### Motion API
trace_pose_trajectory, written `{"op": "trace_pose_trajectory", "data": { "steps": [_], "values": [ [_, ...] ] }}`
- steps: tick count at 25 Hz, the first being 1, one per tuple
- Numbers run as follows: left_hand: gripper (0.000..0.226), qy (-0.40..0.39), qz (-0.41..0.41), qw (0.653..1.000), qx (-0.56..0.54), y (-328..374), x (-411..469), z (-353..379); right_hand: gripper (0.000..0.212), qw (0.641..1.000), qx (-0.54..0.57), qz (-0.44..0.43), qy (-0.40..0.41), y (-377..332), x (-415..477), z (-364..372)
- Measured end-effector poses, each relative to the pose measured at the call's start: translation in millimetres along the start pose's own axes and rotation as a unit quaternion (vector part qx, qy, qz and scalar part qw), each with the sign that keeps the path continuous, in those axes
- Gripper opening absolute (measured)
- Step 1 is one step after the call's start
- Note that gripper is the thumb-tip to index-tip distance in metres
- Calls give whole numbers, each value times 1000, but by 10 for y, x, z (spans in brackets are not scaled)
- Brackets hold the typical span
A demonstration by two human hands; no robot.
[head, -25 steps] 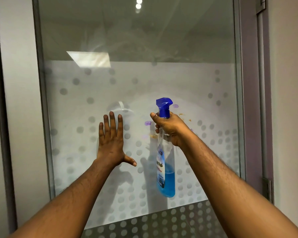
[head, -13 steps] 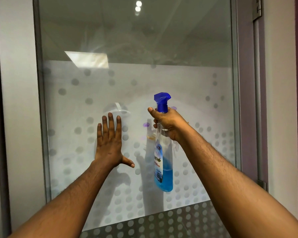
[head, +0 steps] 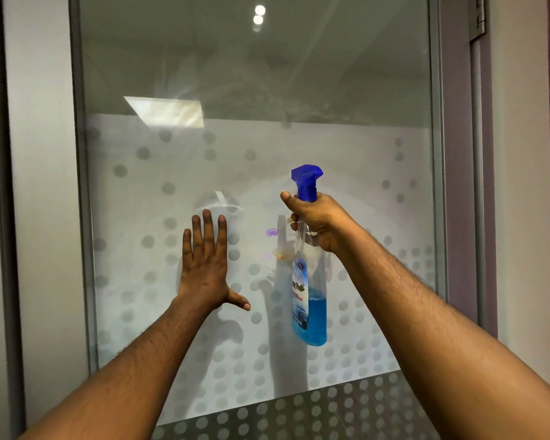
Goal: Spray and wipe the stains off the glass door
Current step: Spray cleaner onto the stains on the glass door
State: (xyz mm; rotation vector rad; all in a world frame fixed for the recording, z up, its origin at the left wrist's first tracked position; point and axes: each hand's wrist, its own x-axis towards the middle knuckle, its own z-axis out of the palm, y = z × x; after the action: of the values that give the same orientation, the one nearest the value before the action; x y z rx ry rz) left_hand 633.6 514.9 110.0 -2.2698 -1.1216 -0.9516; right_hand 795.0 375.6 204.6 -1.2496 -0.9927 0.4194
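Right hand (head: pixel 318 220) holds up a clear plastic spray bottle with blue trigger head (head: pixel 310 300) in front of the frosted, dot-patterned glass door (head: pixel 378 154); left hand (head: pixel 205 268) lies flat on the pane.

Door fills the view, upright in a grey metal frame (head: pixel 83 217): clear upper band, frosted film with grey dots below. Small purple smear (head: pixel 271 232) and an orange-yellow smear (head: pixel 281 255) sit mid-pane, between the two hands and just left of the bottle. Right fingers curl round the bottle neck under the trigger head, thumb up. Bottle hangs upright, blue liquid about a third full, nozzle facing the glass. Left fingers are straight and together, thumb spread sideways, holding nothing. Rectangular light reflection (head: pixel 165 111) sits upper left on the glass.
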Motion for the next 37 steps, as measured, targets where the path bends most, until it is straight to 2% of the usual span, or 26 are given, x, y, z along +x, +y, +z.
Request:
{"op": "trace_pose_trajectory", "data": {
  "steps": [3, 6, 12, 15, 20, 27, 33, 37],
  "values": [
    [173, 3, 3, 1000, 3, -6, -1, 14, 43, 1000, -17, 10, 6, 5, 10, 23],
    [174, 6, 5, 1000, 3, -14, 10, 29, 34, 1000, -10, 21, 7, 123, 8, -11],
    [175, 14, 6, 1000, 8, -21, 17, 52, 38, 999, -2, 22, -33, 261, 18, -239],
    [175, 13, 5, 1000, 12, -8, 10, 44, 30, 999, 26, 22, -7, 216, 52, -427],
    [175, 16, 1, 1000, 11, -13, 12, 50, 33, 999, 21, -3, 42, 55, 165, -735],
    [176, 20, 0, 1000, 19, -9, 10, 60, 34, 994, -6, 2, 111, 103, 231, -777],
    [176, 20, 1, 1000, 13, -9, -4, 35, 24, 998, 23, 2, 62, 187, 236, -834],
    [175, 21, -1, 1000, 15, 1, -2, 37, 24, 998, 14, 18, 64, 253, 210, -927]
  ]
}}
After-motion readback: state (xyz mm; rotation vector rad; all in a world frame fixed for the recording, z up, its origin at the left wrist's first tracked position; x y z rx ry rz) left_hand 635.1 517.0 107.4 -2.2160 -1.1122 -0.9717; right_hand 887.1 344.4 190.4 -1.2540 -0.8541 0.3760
